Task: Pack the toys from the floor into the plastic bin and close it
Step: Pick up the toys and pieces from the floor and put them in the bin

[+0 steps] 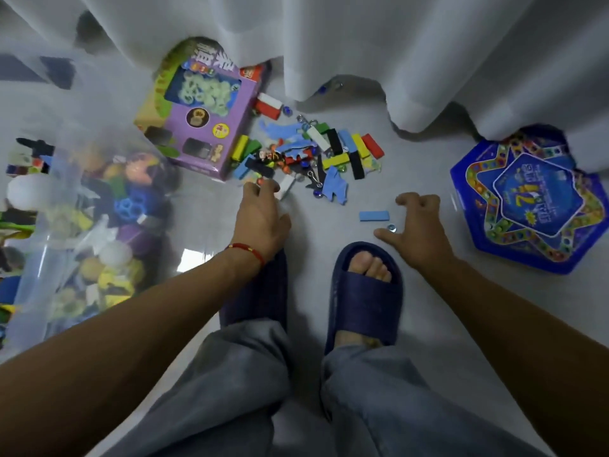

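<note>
Both arms reach down past the slippered feet: the left hand [262,216] has its fingers curled at the near edge of the toy pile [309,153], whether gripping a piece I cannot tell. The right hand [417,230] hovers spread and empty, a blue block [374,216] and a marble [391,227] between thumb and forefinger. The clear plastic bin [66,225], part-filled, sits left of the left fingers; a purple box [201,123] lies beyond them.

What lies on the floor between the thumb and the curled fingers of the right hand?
In the head view, a light blue block and a small marble lie inside the right hand's open grip.
</note>
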Tool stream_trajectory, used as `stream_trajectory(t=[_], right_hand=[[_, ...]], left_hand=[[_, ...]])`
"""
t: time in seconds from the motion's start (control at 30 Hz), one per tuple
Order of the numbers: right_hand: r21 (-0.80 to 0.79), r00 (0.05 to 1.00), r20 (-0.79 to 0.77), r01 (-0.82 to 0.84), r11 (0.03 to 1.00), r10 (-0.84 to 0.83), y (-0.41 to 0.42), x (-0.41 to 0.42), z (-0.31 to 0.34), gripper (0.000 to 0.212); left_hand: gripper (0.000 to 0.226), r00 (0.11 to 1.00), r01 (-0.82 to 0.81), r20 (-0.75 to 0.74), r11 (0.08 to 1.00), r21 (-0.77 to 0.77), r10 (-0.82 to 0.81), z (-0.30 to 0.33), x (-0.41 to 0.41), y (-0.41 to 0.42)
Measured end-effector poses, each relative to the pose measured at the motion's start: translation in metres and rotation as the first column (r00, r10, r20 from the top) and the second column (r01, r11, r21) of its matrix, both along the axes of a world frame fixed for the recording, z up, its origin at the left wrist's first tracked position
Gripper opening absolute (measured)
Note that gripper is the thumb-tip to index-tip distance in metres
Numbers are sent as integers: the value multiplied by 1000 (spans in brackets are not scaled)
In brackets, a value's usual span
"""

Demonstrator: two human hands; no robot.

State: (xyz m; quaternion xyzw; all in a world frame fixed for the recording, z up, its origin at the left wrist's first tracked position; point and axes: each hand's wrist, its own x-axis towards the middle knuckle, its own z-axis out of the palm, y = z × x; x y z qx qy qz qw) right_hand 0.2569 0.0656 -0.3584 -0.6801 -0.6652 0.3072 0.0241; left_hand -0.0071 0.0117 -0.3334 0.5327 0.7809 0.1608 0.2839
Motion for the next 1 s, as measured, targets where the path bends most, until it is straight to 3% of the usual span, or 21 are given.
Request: stream_trajectory(t=[0.13, 0.2, 0.37, 0.5, 0.67, 0.73, 0.8, 0.83, 0.87, 0.9, 1.0], right_hand=[[144, 988, 3, -151, 978, 152, -2, 7, -11, 27], [198, 989, -6, -146, 969, 150, -2, 10, -14, 18], [331, 989, -59, -112, 937, 139, -4, 5, -11, 25], [289, 956, -32, -271, 918, 293, 3, -5, -11, 30], [264, 908, 3, -405, 876, 419, 10, -8, -16, 19], [257, 923, -17, -367, 894, 384, 11, -8, -17, 17], [183, 965, -201, -129, 975, 166, 11, -10, -13, 16], [67, 937, -347, 64, 996, -37, 11, -13, -8, 16], [-99, 834, -489, 238, 966, -255, 12, -16, -2, 15], [-280, 668, -597, 345, 896, -444, 12, -18, 4, 13], [-659, 175, -680, 279, 698, -712, 16, -17, 21, 15]], left_hand=[[44, 982, 137, -146, 987, 88, -124, -15, -7, 21], [41, 958, 219, -212, 970, 103, -194, -24, -7, 30], [33, 916, 303, -300, 949, 90, -264, -37, -2, 41], [42, 938, 243, -267, 968, 56, -220, -37, -1, 40], [38, 972, 142, -189, 990, 9, -137, -34, 0, 37], [40, 983, 116, -144, 993, 9, -114, -31, 1, 36], [49, 991, 102, -90, 994, 41, -98, -25, 5, 34], [54, 992, 110, -66, 991, 74, -105, -21, 9, 33], [57, 992, 123, -46, 987, 108, -119, -17, 15, 34], [57, 990, 142, -32, 980, 140, -139, -14, 21, 37], [41, 962, 265, -124, 944, 198, -244, -9, 36, 54]])
